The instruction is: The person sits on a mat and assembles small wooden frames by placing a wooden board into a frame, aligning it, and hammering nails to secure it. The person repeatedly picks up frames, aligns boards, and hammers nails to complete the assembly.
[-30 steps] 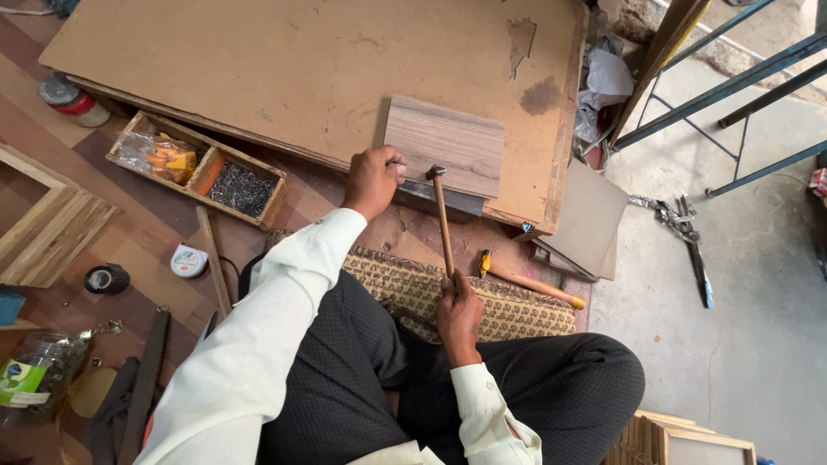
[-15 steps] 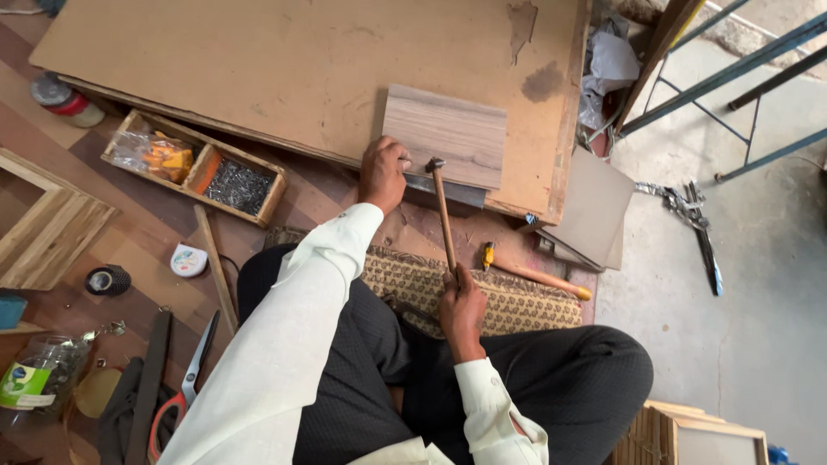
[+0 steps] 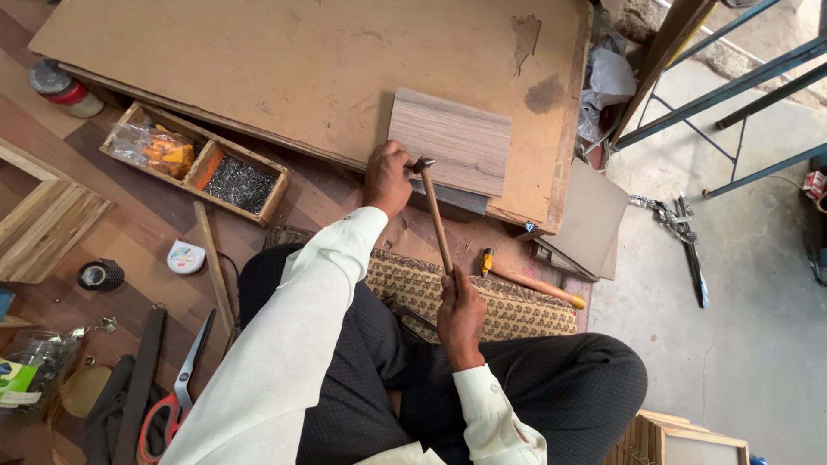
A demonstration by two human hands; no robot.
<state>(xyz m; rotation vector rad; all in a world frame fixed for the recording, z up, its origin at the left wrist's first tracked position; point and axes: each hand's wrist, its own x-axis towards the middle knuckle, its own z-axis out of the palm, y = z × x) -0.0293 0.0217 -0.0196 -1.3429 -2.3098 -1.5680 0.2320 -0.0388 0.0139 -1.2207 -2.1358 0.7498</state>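
My right hand (image 3: 461, 317) grips the wooden handle of a hammer (image 3: 433, 213); its metal head rests at the near edge of a small grey-brown laminate panel (image 3: 450, 140). My left hand (image 3: 387, 178) pinches at that same edge, just left of the hammer head; whether it holds a nail is too small to tell. The panel lies on a large brown board (image 3: 284, 69). I sit cross-legged on a patterned mat (image 3: 482, 297).
A wooden tray (image 3: 194, 162) with nails and orange packets lies left. A tape measure (image 3: 185, 257), tape roll (image 3: 101, 275), scissors (image 3: 177, 392) and wood frames (image 3: 43, 220) are further left. A screwdriver (image 3: 530, 280) lies right of the mat. Metal legs (image 3: 715, 95) stand right.
The view has drifted slightly. The hammer head stays at the panel's near edge beside my left hand; both hands hold nearly the same positions.
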